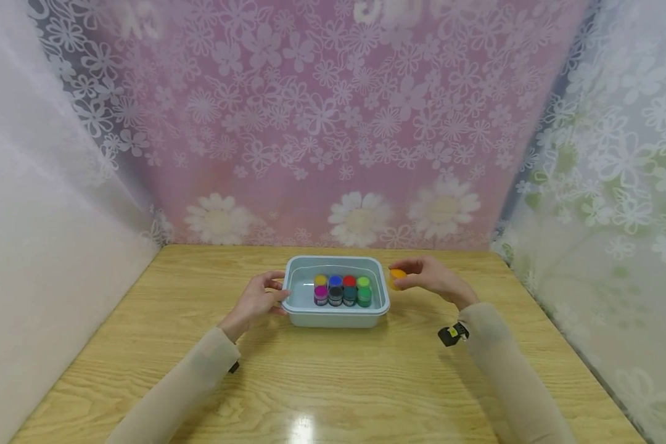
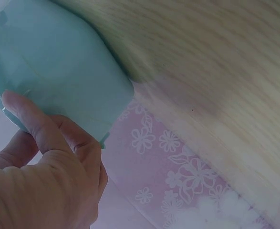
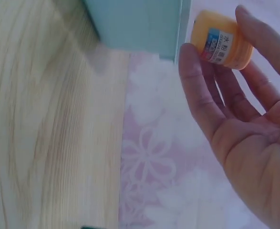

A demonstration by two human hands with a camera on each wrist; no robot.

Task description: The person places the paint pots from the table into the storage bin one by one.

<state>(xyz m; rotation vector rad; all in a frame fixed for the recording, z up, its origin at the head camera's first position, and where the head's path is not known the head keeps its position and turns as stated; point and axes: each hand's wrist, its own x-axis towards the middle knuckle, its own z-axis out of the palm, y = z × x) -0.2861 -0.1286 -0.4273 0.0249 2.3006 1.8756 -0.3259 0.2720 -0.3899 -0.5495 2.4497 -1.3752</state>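
Observation:
A pale blue plastic basin (image 1: 333, 320) stands on the wooden table. My left hand (image 1: 259, 296) grips its left rim, thumb over the edge and fingers against the outer wall, as the left wrist view of the hand (image 2: 58, 157) shows. Beside the right rim, my right hand (image 1: 430, 279) pinches an orange paint jar (image 3: 221, 40) with a printed label between thumb and fingers. Inside the basin, several small paint jars stand in two rows, among them a purple jar (image 1: 321, 295), a red jar (image 1: 349, 282) and a green jar (image 1: 364, 296).
The wooden table (image 1: 333, 382) reaches back to a pink flowered curtain (image 1: 322, 123). Pale cloth (image 1: 50, 216) hangs along the left side, and a flowered one (image 1: 610, 234) along the right. A small black wrist camera (image 1: 451, 335) sits at the right sleeve.

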